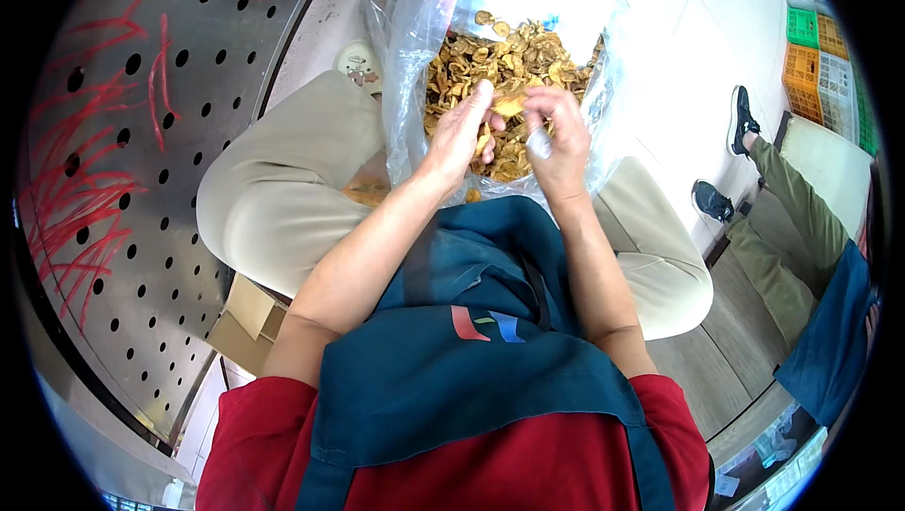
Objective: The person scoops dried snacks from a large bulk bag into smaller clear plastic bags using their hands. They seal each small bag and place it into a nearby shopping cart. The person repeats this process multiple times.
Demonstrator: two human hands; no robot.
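Note:
Between my knees stands an opened clear plastic bag, filled with thin, curled yellow-brown dried slices. My left hand is over the bag, with a dried slice held in its curled fingers. My right hand pinches a brighter yellow slice, slightly blurred, whose other end meets the left fingertips. Something whitish, perhaps a finger covering, shows on my right thumb. Both hands hide part of the heap below them.
A perforated metal panel with red marks stands on the left, above a cardboard box. To the right, another person sits, a trouser leg and black shoe showing. Stacked plastic crates stand at the far right.

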